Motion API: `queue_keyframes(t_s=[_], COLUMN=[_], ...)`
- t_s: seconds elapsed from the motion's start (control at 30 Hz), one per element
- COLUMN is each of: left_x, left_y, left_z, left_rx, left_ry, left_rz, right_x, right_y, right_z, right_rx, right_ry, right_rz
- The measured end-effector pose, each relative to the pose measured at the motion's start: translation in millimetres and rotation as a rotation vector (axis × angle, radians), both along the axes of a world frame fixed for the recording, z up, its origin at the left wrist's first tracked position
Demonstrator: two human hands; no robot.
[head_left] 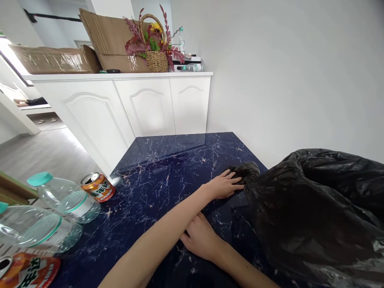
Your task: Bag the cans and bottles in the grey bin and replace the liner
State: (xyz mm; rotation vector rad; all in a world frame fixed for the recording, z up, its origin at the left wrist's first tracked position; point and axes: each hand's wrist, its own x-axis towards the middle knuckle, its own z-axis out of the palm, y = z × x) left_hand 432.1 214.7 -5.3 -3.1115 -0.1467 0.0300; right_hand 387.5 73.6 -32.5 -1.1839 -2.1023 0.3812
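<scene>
A big black plastic bag [315, 208] lies crumpled on the right side of a dark blue marble-patterned table [168, 168]. My left hand [223, 185] reaches across to the bag's bunched near-left corner [244, 171], its fingers stretched out and resting on the plastic. My right hand [201, 238] comes in from the lower right and lies flat on the tabletop, palm down. It crosses under my left forearm, which hides its fingertips. Nothing shows in either hand.
At the table's left edge lie two clear plastic bottles [67, 196] [33, 230] with teal caps and two orange drink cans [98, 186] [28, 272]. Behind stands a white cabinet [144, 104] bearing cardboard [111, 40] and a flower basket [156, 44]. A white wall [285, 80] is at the right.
</scene>
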Motion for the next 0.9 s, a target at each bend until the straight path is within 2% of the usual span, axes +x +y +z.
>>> queue_keyframes(t_s=[0.1, 0.2, 0.33, 0.47, 0.57, 0.73, 0.83, 0.9], left_x=[-9.6, -34.9, -91.1, -160.4, -206.4, -264.2, -298.9, -322.1], left_y=[-2.2, -6.8, -8.1, -15.3, -46.6, -135.2, -178.8, -197.8], left_z=[1.6, 1.5, 4.8, 8.2, 4.1, -4.3, -1.1, 2.4], left_rx=[-0.050, -0.102, -0.138, -0.260, -0.242, -0.189, -0.163, -0.144], left_ry=[-0.047, -0.065, -0.081, -0.127, -0.122, -0.143, -0.198, -0.215], left_rz=[0.039, 0.097, 0.217, 0.458, 0.549, 0.570, 0.602, 0.644], right_x=[-0.1, -0.7, -0.4, -0.8, -2.3, -1.8, -0.4, 0.1], right_y=[-1.2, -2.6, -4.3, -8.8, -14.3, -22.3, -26.5, -31.3], right_z=[-0.3, 1.1, 10.3, 18.9, 18.6, 11.4, 6.6, 3.6], right_rx=[0.027, 0.034, 0.011, -0.045, -0.042, -0.079, -0.111, -0.117], right_ry=[-0.001, 0.014, 0.088, 0.152, 0.150, 0.154, 0.143, 0.128], right_rz=[0.006, -0.007, 0.021, 0.051, 0.070, 0.059, 0.028, 0.007])
